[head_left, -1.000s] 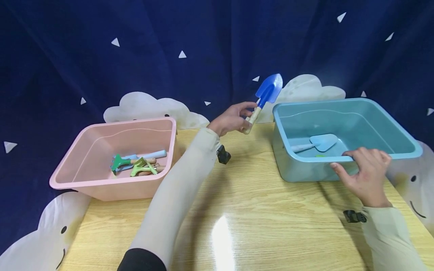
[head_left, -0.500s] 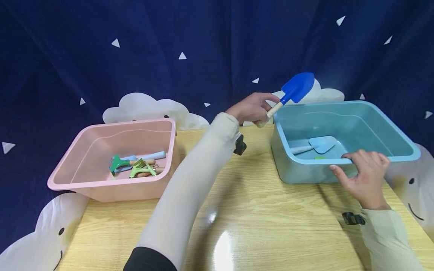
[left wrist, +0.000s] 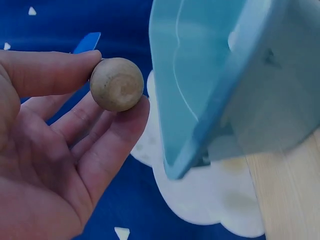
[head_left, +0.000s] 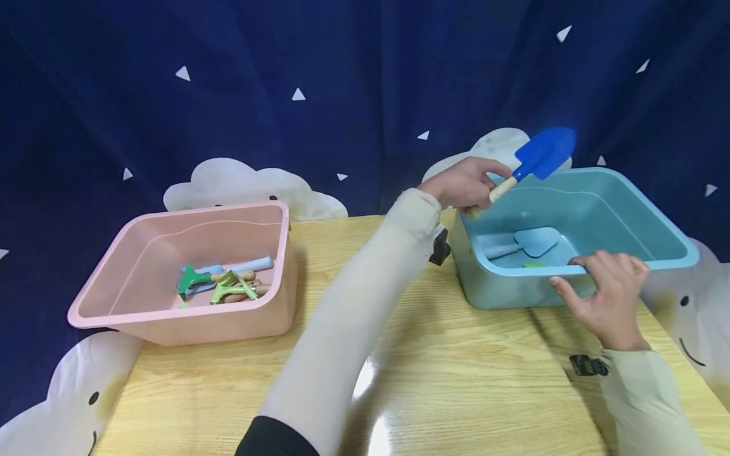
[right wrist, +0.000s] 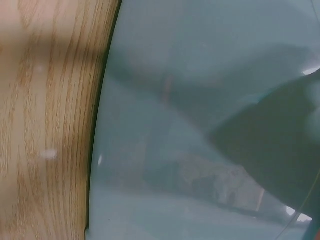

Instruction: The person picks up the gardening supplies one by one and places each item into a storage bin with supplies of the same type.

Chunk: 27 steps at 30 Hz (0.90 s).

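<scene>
My left hand [head_left: 463, 183] pinches the pale wooden handle of a blue hand trowel [head_left: 546, 152], its blade pointing up and right above the back left rim of the teal tub [head_left: 473, 278]. In the left wrist view the round handle end [left wrist: 117, 85] sits between thumb and fingers. Inside the teal tub lie a light blue trowel [head_left: 536, 241] and a small green piece [head_left: 533, 265], mostly hidden by the front wall. With its fingers over the tub's front rim and its thumb outside, my right hand [head_left: 613, 301] grips that rim.
A pink tub [head_left: 188, 320] stands on the left of the wooden table [head_left: 456, 373]. It holds several small garden tools, among them a green rake [head_left: 195, 277] and a light blue handle [head_left: 253, 265]. Behind hangs a dark blue curtain [head_left: 342, 76] with clouds.
My left hand has carried the blue trowel rightward, from the gap between the tubs to over the teal tub's left edge. My right hand keeps its grip on the rim.
</scene>
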Each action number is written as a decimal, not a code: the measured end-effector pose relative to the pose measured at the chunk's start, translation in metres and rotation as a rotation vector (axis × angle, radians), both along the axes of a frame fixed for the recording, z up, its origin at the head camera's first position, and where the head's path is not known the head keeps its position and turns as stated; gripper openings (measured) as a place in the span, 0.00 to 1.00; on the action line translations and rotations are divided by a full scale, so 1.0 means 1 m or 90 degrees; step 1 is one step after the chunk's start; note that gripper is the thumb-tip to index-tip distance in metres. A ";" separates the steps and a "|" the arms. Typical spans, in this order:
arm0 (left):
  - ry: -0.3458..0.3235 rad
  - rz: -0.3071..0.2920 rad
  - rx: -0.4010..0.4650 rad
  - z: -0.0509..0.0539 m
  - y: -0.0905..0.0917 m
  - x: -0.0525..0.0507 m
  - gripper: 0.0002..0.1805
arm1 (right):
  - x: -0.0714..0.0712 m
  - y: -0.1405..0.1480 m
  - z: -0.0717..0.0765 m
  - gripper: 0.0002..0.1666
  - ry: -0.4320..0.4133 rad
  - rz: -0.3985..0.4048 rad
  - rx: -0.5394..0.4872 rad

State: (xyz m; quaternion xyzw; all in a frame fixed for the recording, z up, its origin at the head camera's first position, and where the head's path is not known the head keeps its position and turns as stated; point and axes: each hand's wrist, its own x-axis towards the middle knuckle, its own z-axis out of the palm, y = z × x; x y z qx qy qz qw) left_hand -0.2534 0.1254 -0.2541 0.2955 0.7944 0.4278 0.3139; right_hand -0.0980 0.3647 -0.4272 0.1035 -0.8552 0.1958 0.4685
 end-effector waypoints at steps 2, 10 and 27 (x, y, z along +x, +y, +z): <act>-0.005 -0.002 0.001 0.001 0.006 0.004 0.35 | 0.001 -0.001 0.000 0.50 0.007 0.002 -0.006; -0.007 -0.024 -0.001 -0.001 0.016 0.015 0.36 | 0.003 -0.004 0.002 0.49 0.007 0.003 -0.018; 0.052 -0.034 -0.053 -0.022 0.033 0.017 0.36 | 0.005 -0.007 0.002 0.48 0.005 0.005 -0.013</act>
